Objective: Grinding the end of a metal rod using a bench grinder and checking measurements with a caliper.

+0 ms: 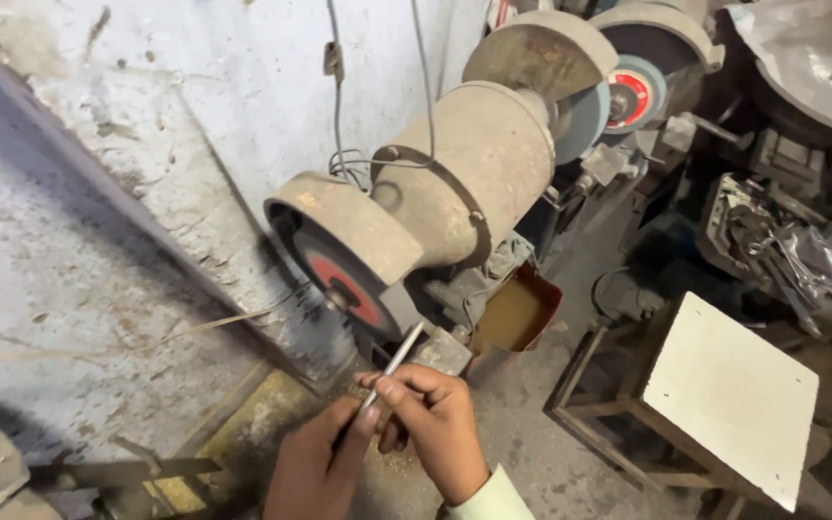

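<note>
Across the middle of the frame we see a big dusty bench grinder [455, 183] by the white wall [98, 193]. Its wheel [344, 279] with the red middle sits at the centre, under a metal guard. A white-topped stool [734, 395] stands at the lower right. Our left hand [315, 467] and right hand [430, 424] both pinch a thin metal rod [392, 371] at the bottom of the frame. The rod's tip points up, near the wheel's low edge. We think grinding the tip is the step now; it calls for a slow, steady push. Room is tight: the small metal rest [445, 351] and the guard are close to our fingers.
</note>
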